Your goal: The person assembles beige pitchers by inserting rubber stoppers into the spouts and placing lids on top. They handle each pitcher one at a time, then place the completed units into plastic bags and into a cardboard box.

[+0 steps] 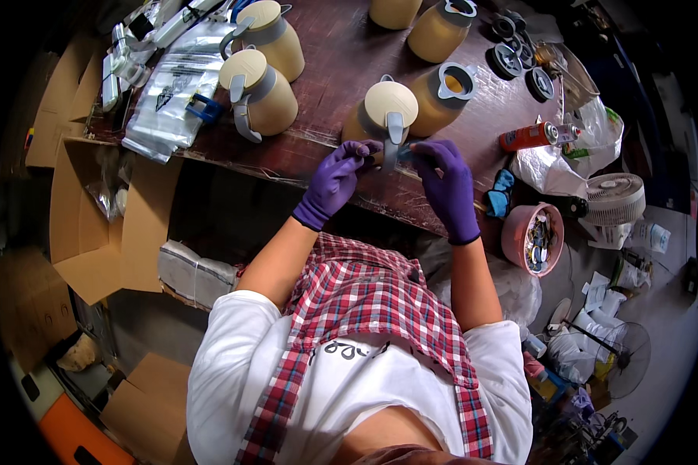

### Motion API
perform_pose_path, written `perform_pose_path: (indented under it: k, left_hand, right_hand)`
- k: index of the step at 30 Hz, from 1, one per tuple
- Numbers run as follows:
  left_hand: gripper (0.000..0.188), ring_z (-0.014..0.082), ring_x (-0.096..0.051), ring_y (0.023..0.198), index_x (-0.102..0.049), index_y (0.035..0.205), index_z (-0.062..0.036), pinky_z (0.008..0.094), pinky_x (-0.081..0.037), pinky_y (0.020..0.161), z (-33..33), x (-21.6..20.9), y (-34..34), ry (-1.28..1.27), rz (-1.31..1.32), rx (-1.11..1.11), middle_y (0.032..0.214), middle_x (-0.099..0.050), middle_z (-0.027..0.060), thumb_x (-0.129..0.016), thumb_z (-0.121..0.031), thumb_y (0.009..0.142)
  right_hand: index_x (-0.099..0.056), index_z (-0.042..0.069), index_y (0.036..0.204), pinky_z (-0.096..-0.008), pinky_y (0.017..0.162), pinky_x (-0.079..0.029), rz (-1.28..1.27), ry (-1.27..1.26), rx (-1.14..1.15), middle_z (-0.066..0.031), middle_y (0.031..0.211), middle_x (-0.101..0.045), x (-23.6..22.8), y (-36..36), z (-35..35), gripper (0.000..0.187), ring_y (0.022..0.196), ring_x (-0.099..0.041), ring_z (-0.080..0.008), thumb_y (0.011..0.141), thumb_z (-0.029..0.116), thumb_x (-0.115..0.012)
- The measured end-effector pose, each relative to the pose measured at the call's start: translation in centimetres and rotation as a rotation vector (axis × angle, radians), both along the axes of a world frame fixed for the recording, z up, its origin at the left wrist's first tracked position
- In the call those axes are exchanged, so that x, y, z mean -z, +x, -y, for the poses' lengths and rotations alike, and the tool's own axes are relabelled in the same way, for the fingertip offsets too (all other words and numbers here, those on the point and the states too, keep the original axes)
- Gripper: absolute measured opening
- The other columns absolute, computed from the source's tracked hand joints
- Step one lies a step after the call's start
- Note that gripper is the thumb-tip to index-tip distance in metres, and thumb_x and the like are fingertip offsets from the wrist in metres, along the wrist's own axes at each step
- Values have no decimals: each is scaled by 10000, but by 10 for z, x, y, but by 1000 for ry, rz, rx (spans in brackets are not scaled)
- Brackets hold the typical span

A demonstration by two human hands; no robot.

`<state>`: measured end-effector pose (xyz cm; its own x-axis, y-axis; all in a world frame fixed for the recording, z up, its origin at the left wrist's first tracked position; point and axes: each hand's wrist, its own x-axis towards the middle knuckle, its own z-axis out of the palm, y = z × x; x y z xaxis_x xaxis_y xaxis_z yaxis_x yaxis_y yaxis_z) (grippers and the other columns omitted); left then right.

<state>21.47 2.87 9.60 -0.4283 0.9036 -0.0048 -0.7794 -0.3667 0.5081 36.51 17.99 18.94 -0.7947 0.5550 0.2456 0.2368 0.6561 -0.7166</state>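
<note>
Both my hands wear purple gloves and meet at the grey handle of a beige jug (389,102) with a cream lid, near the table's front edge. My left hand (335,184) is closed in a pinch just left of the handle; a small brownish bit shows by its fingertips, too small to name. To the right of the handle, the fingers of my right hand (448,190) are also pinched, with a blurred bluish scrap at their tips. Directly behind stands a beige jug without a lid (436,108), its grey-rimmed mouth uncovered.
Two lidded jugs (262,97) stand at the left beside clear plastic bags (180,85) and a blue tape dispenser (204,108). Grey rings (506,60) lie at the back right. A red spray can (529,136) and a pink bucket (512,232) are right; cardboard boxes (151,221) stand left.
</note>
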Motion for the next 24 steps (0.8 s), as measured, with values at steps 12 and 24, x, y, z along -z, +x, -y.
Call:
perform_pose_path:
  k: [12, 24]
  left_hand:
    - [431, 161, -582, 720, -670, 1309, -115, 298, -477, 710, 7, -37, -15, -377, -1395, -269, 818, -633, 22, -735, -106, 883]
    - [160, 275, -628, 830, -724, 918, -153, 415, -443, 752, 12, -65, -23, -591, -1796, -533, 839, -673, 57, -738, -155, 759]
  right_hand:
    - [-673, 124, 928, -411, 699, -517, 89, 151, 17, -98, 907, -617, -10, -31, 27, 97, 803, -656, -315, 850, 160, -716]
    - [-704, 85, 785, -395, 688, -503, 100, 126, -9, -86, 803, -646, -27, -51, 39, 257, 773, -656, -284, 817, 334, -755]
